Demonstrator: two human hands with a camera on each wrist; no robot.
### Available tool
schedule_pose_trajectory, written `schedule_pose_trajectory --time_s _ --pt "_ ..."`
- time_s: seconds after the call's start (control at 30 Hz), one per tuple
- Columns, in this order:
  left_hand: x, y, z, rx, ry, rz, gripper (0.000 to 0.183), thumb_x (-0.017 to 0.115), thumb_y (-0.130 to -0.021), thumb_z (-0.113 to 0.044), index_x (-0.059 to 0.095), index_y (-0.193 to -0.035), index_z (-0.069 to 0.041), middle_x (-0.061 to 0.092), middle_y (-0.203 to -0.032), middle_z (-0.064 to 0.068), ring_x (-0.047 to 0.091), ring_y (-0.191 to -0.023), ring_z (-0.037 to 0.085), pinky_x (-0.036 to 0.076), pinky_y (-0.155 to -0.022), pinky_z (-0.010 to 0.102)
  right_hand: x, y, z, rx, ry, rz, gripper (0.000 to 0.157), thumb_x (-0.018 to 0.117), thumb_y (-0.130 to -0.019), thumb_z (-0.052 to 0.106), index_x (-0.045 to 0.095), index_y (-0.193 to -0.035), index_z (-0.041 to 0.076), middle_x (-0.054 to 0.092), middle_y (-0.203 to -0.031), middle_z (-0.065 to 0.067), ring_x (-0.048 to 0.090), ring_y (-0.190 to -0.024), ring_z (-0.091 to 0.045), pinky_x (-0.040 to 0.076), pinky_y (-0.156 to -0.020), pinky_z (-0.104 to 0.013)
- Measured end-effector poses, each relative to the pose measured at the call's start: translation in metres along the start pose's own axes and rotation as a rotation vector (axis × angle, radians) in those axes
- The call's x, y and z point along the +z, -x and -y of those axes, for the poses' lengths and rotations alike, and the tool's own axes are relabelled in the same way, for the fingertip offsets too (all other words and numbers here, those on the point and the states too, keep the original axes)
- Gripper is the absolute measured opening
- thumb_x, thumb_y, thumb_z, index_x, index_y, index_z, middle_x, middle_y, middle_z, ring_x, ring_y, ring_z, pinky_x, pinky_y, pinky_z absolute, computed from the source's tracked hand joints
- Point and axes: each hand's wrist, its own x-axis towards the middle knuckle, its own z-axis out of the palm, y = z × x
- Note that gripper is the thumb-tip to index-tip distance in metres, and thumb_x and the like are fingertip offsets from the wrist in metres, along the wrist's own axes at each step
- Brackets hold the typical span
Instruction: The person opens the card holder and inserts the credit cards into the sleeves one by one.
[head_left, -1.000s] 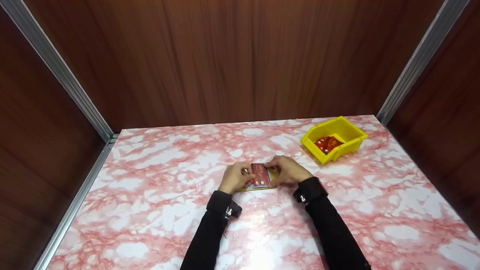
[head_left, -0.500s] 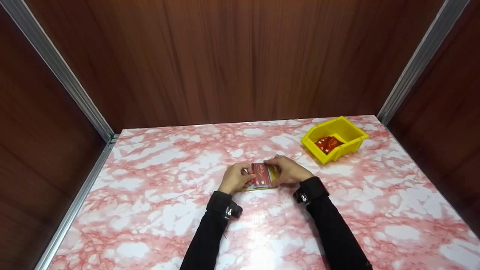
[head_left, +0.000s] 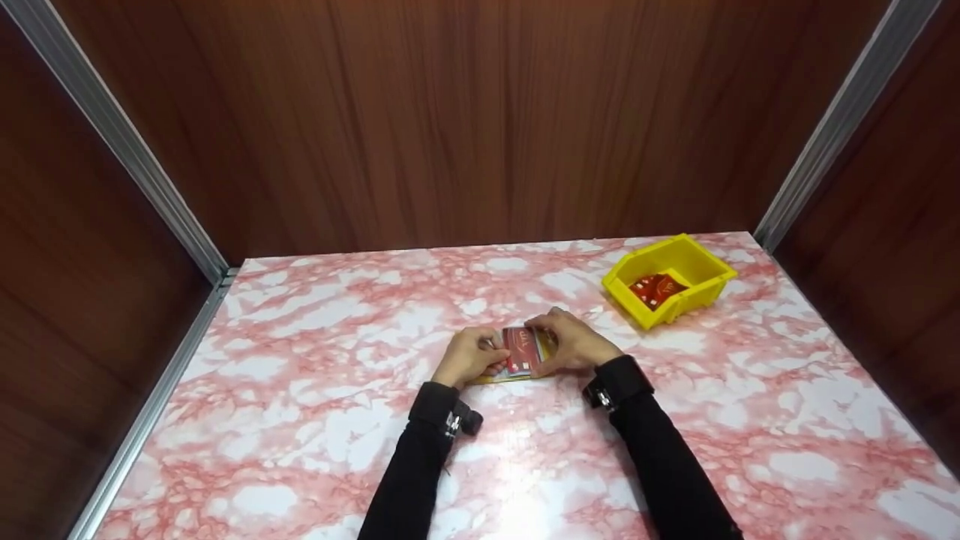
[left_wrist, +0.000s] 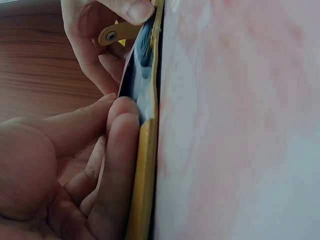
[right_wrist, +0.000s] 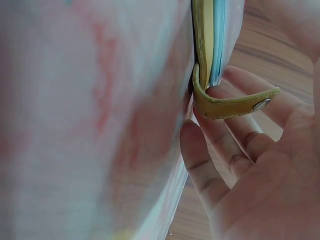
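A yellow card holder [head_left: 504, 380] lies open on the table, with a red card [head_left: 521, 351] over its clear sleeves. My left hand [head_left: 466, 357] pinches the card's left edge between thumb and fingers. In the left wrist view, the clear sleeve [left_wrist: 145, 82] gapes under the card, above the yellow cover. My right hand [head_left: 576, 343] grips the holder's right part, thumb at the near edge and index finger at the far edge. The right wrist view shows the snap strap [right_wrist: 230, 106] sticking up in front of that hand's fingers, beside bluish sleeve edges [right_wrist: 218, 42].
A yellow bin [head_left: 701, 296] with several red cards [head_left: 660, 289] inside stands at the back right of the pink-and-white marbled table [head_left: 315, 420]. Brown wood-grain panels [head_left: 450, 127] with metal corner posts enclose the back and sides.
My right thumb has shifted slightly left along the near edge, closer to the card. The left hand and card stay almost in place; both wrists drift slightly left.
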Motion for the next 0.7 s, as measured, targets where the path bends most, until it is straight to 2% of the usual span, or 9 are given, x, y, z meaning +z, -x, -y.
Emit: schedule_pose_trajectory --time_s 0.23,0.4,0.53,0.7 --pt "-0.002 -0.003 0.003 -0.044 0.064 0.019 0.015 0.073 -0.092 0.004 0.063 -0.081 0.000 0.066 -0.068 0.003 0.063 -0.055 0.007 0.054 -0.051 0.017 0.001 0.000 -0.002 -0.003 -0.095 -0.011 0.078 0.099 -0.066 0.027 0.062 -0.132 0.007 0.053 -0.131 -0.017 0.052 -0.124 -0.035 0.043 -0.110 -0.052" --pt "-0.001 -0.002 0.002 -0.056 0.080 0.015 0.013 0.073 -0.092 0.004 0.063 -0.084 0.003 0.066 -0.070 0.005 0.063 -0.055 0.008 0.054 -0.052 0.018 0.004 -0.003 0.001 0.081 -0.129 -0.061 0.055 0.090 -0.080 0.034 0.065 -0.122 0.008 0.051 -0.132 -0.017 0.051 -0.125 -0.035 0.042 -0.111 -0.052" --pt "-0.001 -0.002 0.003 -0.060 0.085 0.014 0.010 0.073 -0.092 0.004 0.064 -0.088 0.006 0.067 -0.071 0.005 0.065 -0.056 0.008 0.056 -0.054 0.019 0.007 -0.007 0.004 0.160 -0.206 -0.138 0.040 0.083 -0.088 0.033 0.068 -0.114 0.007 0.056 -0.124 -0.016 0.055 -0.110 -0.030 0.045 -0.097 -0.042" --pt "0.000 -0.002 0.002 -0.061 0.104 0.010 0.011 0.072 -0.091 0.006 0.063 -0.086 0.006 0.067 -0.070 0.006 0.066 -0.057 0.010 0.058 -0.055 0.021 0.009 -0.011 0.006 0.178 -0.337 -0.195 0.031 0.079 -0.092 0.023 0.069 -0.113 0.003 0.065 -0.103 -0.010 0.055 -0.084 -0.018 0.043 -0.073 -0.028"
